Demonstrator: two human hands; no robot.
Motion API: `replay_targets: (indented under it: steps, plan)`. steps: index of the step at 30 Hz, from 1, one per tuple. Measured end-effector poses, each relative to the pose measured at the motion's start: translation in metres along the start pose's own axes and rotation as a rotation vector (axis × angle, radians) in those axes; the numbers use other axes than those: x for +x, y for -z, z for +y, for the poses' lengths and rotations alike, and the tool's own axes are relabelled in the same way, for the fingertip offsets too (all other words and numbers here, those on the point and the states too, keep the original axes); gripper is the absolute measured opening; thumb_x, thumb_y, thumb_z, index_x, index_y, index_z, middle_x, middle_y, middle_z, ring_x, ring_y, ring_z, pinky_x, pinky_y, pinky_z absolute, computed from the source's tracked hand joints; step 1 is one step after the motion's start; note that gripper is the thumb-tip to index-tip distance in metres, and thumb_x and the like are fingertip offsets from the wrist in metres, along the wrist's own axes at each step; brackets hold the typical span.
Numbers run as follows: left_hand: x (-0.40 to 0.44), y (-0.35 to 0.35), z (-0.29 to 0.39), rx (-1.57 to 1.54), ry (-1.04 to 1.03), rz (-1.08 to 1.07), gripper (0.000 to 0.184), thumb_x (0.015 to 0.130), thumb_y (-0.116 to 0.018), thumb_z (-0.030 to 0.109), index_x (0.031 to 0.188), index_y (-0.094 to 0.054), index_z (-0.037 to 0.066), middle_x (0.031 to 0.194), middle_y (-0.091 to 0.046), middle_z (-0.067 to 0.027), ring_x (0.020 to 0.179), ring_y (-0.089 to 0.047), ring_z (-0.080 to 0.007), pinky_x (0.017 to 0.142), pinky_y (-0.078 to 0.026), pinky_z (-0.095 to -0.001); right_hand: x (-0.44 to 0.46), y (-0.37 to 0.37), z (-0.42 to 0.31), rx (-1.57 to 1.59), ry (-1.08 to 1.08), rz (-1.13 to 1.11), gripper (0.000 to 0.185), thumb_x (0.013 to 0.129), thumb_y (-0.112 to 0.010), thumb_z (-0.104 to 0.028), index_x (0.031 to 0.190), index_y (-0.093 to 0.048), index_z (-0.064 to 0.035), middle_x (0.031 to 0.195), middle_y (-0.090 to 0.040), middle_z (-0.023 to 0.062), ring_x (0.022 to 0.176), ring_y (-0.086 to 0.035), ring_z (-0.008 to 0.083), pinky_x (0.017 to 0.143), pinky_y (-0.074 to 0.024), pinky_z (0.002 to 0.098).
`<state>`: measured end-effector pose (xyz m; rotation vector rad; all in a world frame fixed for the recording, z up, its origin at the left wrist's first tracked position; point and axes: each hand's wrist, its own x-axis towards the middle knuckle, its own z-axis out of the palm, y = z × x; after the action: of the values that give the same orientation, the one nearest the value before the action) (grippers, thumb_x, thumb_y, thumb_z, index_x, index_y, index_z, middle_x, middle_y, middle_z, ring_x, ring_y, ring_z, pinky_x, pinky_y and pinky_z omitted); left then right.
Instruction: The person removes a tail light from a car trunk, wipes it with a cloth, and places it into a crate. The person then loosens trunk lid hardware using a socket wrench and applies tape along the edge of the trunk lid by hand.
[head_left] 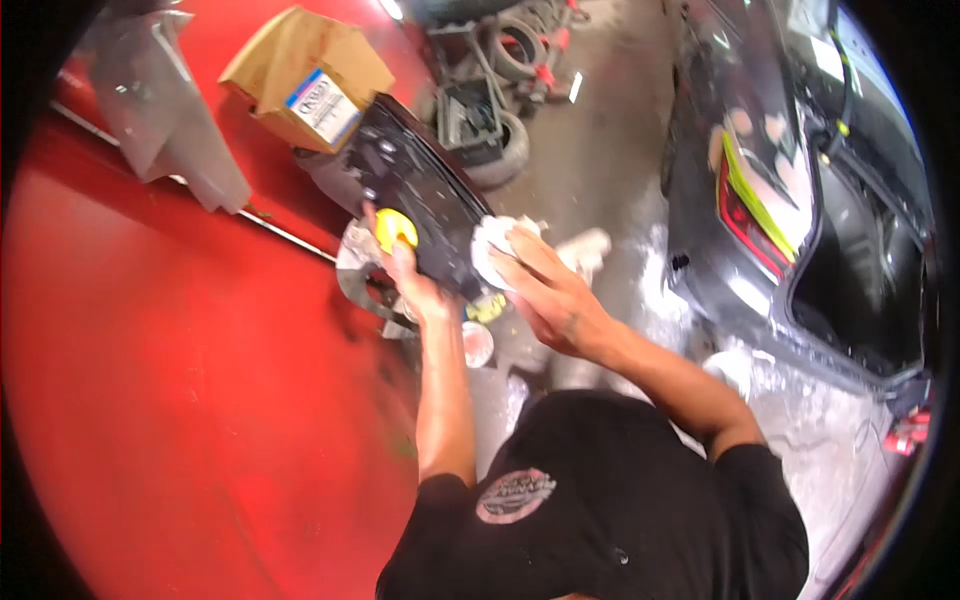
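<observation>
My left hand (420, 288) is closed around a small round yellow pad (394, 231), whose exact kind I cannot make out. It is at the near left of a glossy black panel-like piece (425, 195). My right hand (560, 300) grips a bunched white cloth (490, 250) by the right edge of that black piece. The fingers press on top of the cloth, and whether it touches the black surface I cannot tell. Below the hands lies a round, pale lid-like thing (477, 343).
A cardboard box (300, 65) sits at the far end of the black piece. A large red surface (180, 370) fills the left, with grey sheeting (165, 110) on it. Car bodywork with a red tail light (750, 215) stands right. Several loose parts and a tyre (500, 150) lie beyond.
</observation>
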<state>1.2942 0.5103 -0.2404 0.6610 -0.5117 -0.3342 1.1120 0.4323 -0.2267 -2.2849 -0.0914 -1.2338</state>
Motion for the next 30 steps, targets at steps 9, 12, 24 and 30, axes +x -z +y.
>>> replay_targets:
  steps: [9, 12, 24, 30]
  plan:
    - [-0.028, -0.008, 0.011, 0.073, 0.141, -0.068, 0.114, 0.08, -0.083, 0.051, 0.166, -0.021, 0.008, 0.146, -0.053, -0.0164, 0.13, -0.058, -0.0297, 0.11, -0.051, -0.0418, 0.059, 0.018, 0.013, 0.201, -0.215, 0.035, 0.043, 0.098, -0.055, 0.004, 0.142, -0.056, 0.0014, 0.14, -0.059, 0.0241, 0.124, -0.063, 0.0375, 0.105, -0.0484, 0.0368]
    - [-0.036, -0.018, 0.028, 0.171, 0.077, -0.039, 0.109, 0.079, -0.081, 0.039, 0.166, -0.023, 0.007, 0.149, -0.051, -0.0172, 0.131, -0.057, -0.0285, 0.109, -0.05, -0.0391, 0.062, 0.008, 0.051, 0.274, -0.33, 0.225, 0.039, 0.101, -0.058, -0.002, 0.139, -0.06, -0.0001, 0.125, -0.069, 0.0153, 0.11, -0.069, 0.0238, 0.093, -0.0541, 0.0348]
    - [-0.037, -0.011, 0.012, 0.172, 0.06, 0.009, 0.099, 0.084, -0.076, 0.047, 0.162, -0.033, 0.002, 0.146, -0.053, -0.0163, 0.129, -0.057, -0.0261, 0.113, -0.044, -0.0392, 0.021, -0.027, 0.015, 0.279, -0.335, 0.116, 0.061, 0.106, -0.05, -0.014, 0.16, -0.028, 0.0018, 0.158, -0.038, 0.0231, 0.148, -0.038, 0.0358, 0.122, -0.0297, 0.0394]
    - [-0.025, 0.021, 0.018, 0.014, 0.212, 0.086, 0.068, 0.098, -0.063, 0.052, 0.147, -0.05, 0.006, 0.127, -0.066, -0.0116, 0.109, -0.068, -0.0256, 0.092, -0.057, -0.0402, -0.058, -0.003, 0.002, 0.484, -0.512, -0.137, 0.049, 0.103, -0.051, -0.012, 0.15, -0.049, 0.0024, 0.142, -0.059, 0.0185, 0.128, -0.058, 0.0294, 0.111, -0.0419, 0.0383]
